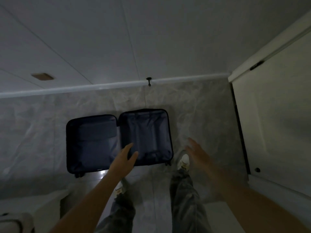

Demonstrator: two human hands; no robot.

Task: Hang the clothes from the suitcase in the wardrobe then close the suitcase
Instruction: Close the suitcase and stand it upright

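Observation:
A dark suitcase (117, 142) lies flat and wide open on the marbled floor, both halves lined in dark fabric with no clothes showing inside. My left hand (125, 156) hovers over the seam between the halves near the front edge, thumb and fingers spread, holding nothing. My right hand (196, 153) is stretched out above the floor to the right of the suitcase, fingers straight, and holds nothing. The white wardrobe (272, 106) stands at the right with its door shut.
A white skirting strip with a small black door stop (149, 81) runs along the wall behind the suitcase. My feet in white shoes (183, 161) stand just in front of it. A pale bag (15, 222) sits at the bottom left corner.

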